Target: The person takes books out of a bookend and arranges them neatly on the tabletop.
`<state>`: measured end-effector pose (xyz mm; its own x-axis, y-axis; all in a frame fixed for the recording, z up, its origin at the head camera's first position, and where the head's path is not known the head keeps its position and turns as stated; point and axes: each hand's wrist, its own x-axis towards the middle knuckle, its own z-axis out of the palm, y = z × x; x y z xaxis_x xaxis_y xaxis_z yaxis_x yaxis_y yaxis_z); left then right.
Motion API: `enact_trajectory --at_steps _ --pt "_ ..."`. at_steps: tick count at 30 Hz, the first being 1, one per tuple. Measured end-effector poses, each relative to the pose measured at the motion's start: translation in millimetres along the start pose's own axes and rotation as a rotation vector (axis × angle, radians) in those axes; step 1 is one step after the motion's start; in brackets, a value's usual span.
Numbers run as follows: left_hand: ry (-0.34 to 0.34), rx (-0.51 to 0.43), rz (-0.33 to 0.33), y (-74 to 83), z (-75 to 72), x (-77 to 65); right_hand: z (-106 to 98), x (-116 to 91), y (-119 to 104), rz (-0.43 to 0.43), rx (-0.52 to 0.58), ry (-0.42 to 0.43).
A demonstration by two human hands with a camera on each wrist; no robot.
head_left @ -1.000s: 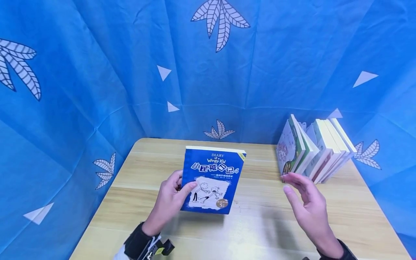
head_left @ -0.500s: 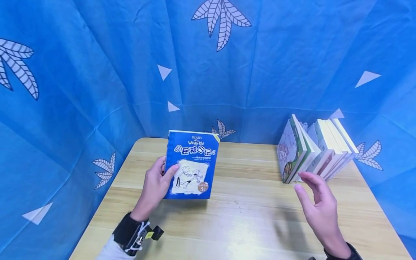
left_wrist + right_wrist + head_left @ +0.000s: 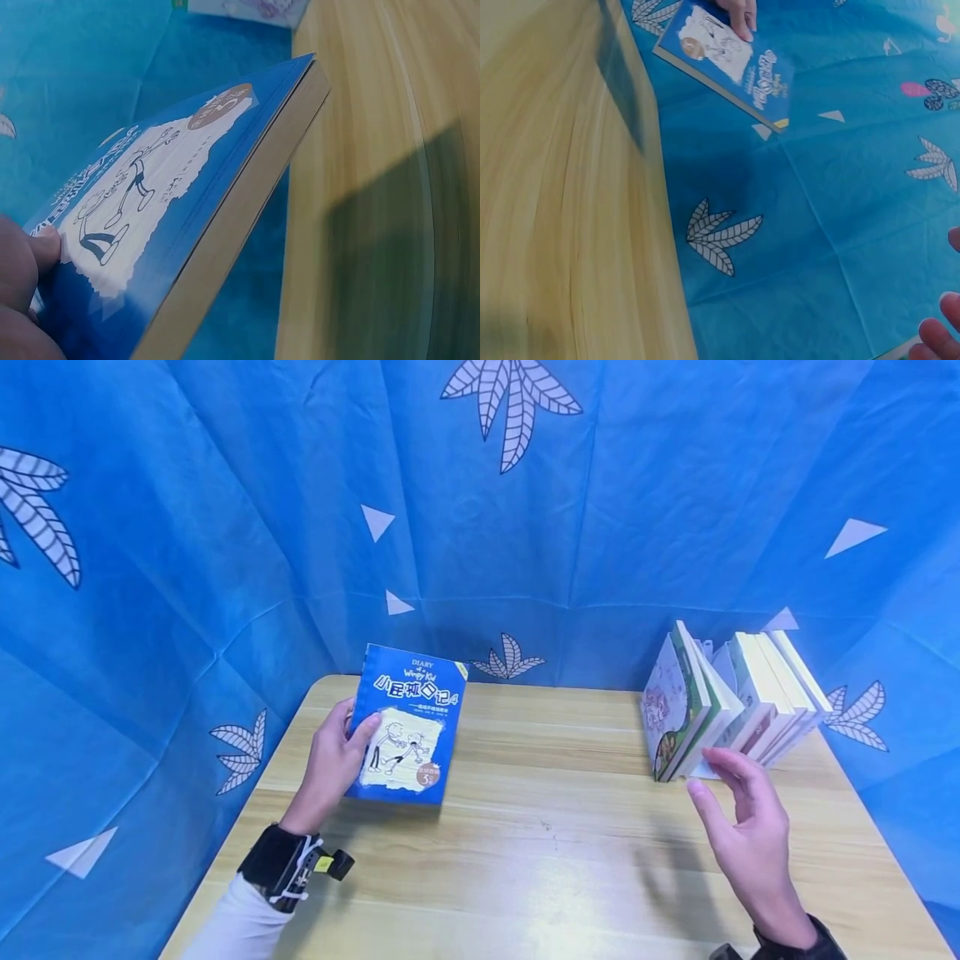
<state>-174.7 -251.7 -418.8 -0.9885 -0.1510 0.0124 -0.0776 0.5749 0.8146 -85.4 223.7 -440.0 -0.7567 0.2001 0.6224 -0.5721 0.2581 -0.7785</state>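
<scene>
My left hand (image 3: 330, 766) holds a blue paperback book (image 3: 408, 727) by its left edge, thumb on the front cover. The cover reads "Diary of a Wimpy Kid" and carries a cartoon drawing. In the left wrist view the book (image 3: 172, 187) tilts above the tabletop, its page edges facing the camera. The right hand (image 3: 750, 835) hovers over the right part of the table, fingers loosely bent and holding nothing. Just behind it stands a row of books (image 3: 772, 702); the leftmost, with a green and pink cover (image 3: 667, 710), leans.
The wooden table (image 3: 540, 827) has its back edge against a blue cloth (image 3: 480, 527) with leaf and triangle prints. That cloth also hangs along the left and right sides. A wrist camera (image 3: 341, 864) sticks out from my left wrist.
My left hand has carried the blue book leftward and toward the back of the table. The right hand has drifted slightly right, away from the leftmost standing book.
</scene>
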Motion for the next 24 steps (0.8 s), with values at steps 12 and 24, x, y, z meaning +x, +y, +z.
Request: enact_trajectory --at_steps 12,24 --pt "-0.012 0.039 -0.08 -24.8 -14.7 31.9 -6.1 8.2 1.2 0.173 -0.161 0.071" --pt "0.011 0.088 -0.063 -55.7 -35.7 56.6 -10.5 18.8 12.3 0.35 -0.232 0.068"
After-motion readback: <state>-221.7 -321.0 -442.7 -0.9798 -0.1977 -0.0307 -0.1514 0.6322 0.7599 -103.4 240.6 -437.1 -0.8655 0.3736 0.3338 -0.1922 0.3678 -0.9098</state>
